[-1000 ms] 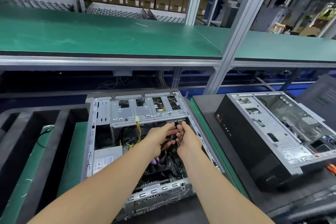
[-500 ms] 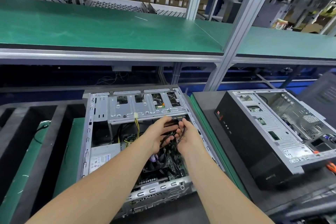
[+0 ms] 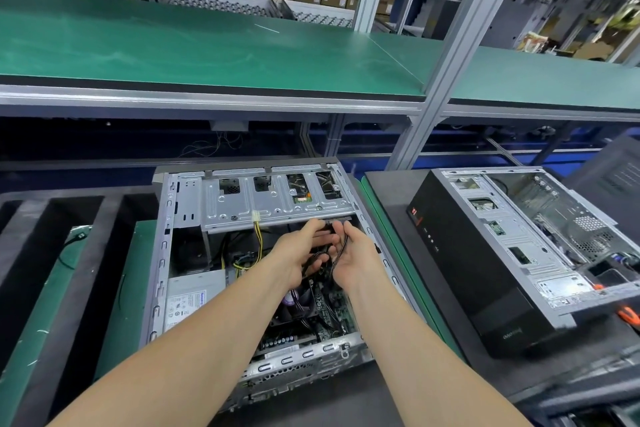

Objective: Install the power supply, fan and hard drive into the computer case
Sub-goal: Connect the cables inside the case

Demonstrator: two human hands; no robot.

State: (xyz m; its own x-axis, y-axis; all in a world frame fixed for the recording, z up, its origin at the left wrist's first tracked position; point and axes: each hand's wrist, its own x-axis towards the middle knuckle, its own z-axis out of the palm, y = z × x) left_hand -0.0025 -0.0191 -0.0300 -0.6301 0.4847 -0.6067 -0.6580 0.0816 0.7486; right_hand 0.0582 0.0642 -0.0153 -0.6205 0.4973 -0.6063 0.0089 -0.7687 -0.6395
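Two hands meet over the open computer case [image 3: 162, 253], just below its drive cage [image 3: 277, 201]. The left hand [image 3: 298, 253] has its fingers curled round a loop of black cables [image 3: 341, 246]. The right hand [image 3: 356, 256] pinches the same bundle near its far end, fingertips up against the cage edge. A flat dark connector [image 3: 337, 222] shows just beyond the fingertips; which hand holds it cannot be told.

Left of the hands, yellow and black wires [image 3: 258, 236] rise to a pale plug at the cage edge. The power supply [image 3: 194, 298] sits in the near-left corner of the case, label up, its right end covered by the left forearm. A dark fan [image 3: 294, 302] lies under the wrists, mostly hidden. Whether a hard drive sits in the cage cannot be made out.

A second open case [image 3: 502, 253] stands well apart on the right. An orange-handled tool [image 3: 628, 315] beside it is blurred.
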